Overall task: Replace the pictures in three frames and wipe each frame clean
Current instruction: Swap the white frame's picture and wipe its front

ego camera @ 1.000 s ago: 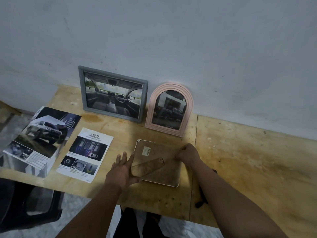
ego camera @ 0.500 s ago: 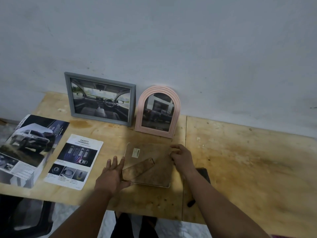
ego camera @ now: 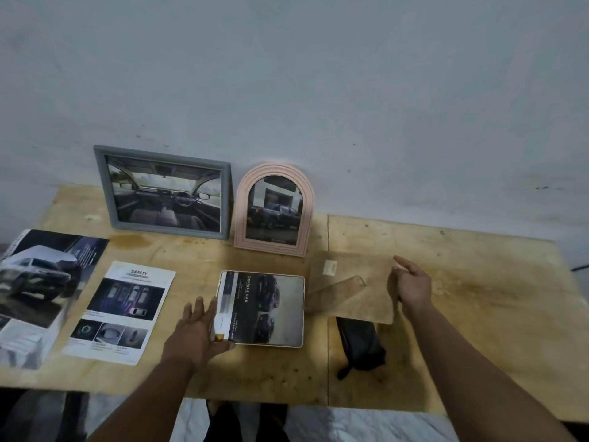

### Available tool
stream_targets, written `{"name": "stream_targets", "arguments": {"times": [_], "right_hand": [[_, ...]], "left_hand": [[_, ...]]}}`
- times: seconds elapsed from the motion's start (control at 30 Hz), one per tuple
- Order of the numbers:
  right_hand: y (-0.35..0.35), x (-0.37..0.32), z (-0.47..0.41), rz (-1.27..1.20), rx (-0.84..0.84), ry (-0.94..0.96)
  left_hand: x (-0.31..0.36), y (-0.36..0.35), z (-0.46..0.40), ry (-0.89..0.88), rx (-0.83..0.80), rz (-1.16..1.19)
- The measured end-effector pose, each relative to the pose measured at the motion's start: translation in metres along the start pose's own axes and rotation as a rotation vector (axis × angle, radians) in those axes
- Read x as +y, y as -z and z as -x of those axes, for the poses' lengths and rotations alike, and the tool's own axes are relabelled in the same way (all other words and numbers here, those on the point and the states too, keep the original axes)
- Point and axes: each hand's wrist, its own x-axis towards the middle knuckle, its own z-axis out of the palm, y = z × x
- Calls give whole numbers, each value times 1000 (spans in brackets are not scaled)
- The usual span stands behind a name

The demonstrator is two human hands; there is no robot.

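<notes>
My left hand (ego camera: pixel 195 330) lies flat with its fingers (ego camera: pixel 199 309) spread apart, the thumb hooked under the near left corner of the white frame (ego camera: pixel 264 309); whether it truly grips that corner or only presses it, I cannot tell. That frame lies face down near the middle of the counter (ego camera: pixel 271 374), its back removed so a car print marked "DOUBLE CAB" shows inside; the small type is unreadable. My right hand (ego camera: pixel 411 287) is loose, fingers apart and holding nothing, beside the right edge of the brown backing board (ego camera: pixel 353 288). I cannot make out whether it touches the board. The board, with its folding stand and a pale sticker, blends into the wood, so its far edge is hard to trace. Its near edge covers the top of a dark pouch (ego camera: pixel 360 346).

Along the far edge, against the wall, lean a grey frame (ego camera: pixel 164 189) showing a car interior and, just beside it, a pink arched frame (ego camera: pixel 274 210) with a dark vehicle picture. Toward the left edge lies a safety leaflet (ego camera: pixel 122 311), and a car brochure (ego camera: pixel 38 291) is cut off by the picture's left border.
</notes>
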Motion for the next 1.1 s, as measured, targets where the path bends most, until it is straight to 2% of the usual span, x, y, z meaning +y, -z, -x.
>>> {"name": "stream_targets", "arguments": {"times": [0.2,0.33,0.43,0.53,0.6,0.67,0.83,1.1], "right_hand": [[49,-9,-43,45,182,-15],[36,-2,-23,220,226,123],[-4,14,15,396,71,289],[-48,40,52,609,-219,496],[-77,56,69,859,-396,637],[-103,65,84,1110,-493,661],[-139,81,95,1455,-515,583],[-143,87,103,1439,-531,579]], "left_hand": [[-2,-3,0,4,8,-7],[-3,-3,0,8,6,-12],[-3,-3,0,6,9,-12],[-2,-3,0,10,4,-17],[-3,-4,-1,13,3,-11],[-3,-4,-1,16,3,-5],[-4,-5,-2,24,-5,-6],[-3,-3,-1,38,-6,1]]}}
